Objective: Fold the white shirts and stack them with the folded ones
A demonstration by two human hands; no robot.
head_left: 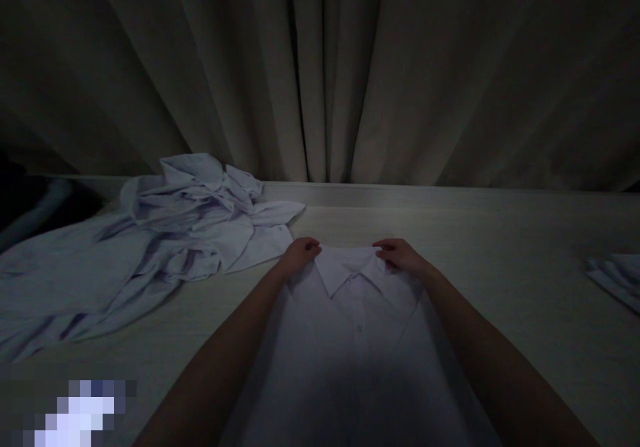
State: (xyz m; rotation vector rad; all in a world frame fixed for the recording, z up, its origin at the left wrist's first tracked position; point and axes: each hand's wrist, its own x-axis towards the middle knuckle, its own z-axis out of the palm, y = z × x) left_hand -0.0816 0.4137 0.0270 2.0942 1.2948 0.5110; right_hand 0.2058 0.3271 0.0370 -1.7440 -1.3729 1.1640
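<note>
While our left hand (300, 252) and right hand (397, 253) pinch the white shirt (357, 340) at its shoulders beside the collar (350, 267), we judge it light, limp, best held there.

Smooth matt cloth shirt (357, 340) (collared) on pale wood-look table (500, 260).

Crumpled shirts (165, 233) heaped left, folded cloth (617, 277) far right, curtain (320, 73) behind

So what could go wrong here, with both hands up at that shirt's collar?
The left hand and right hand pinch only the collar corners of the flat shirt, so a tug might wrinkle its front. The heap of loose shirts lies close on the left and could get dragged in. Dim light may hide creases.
</note>
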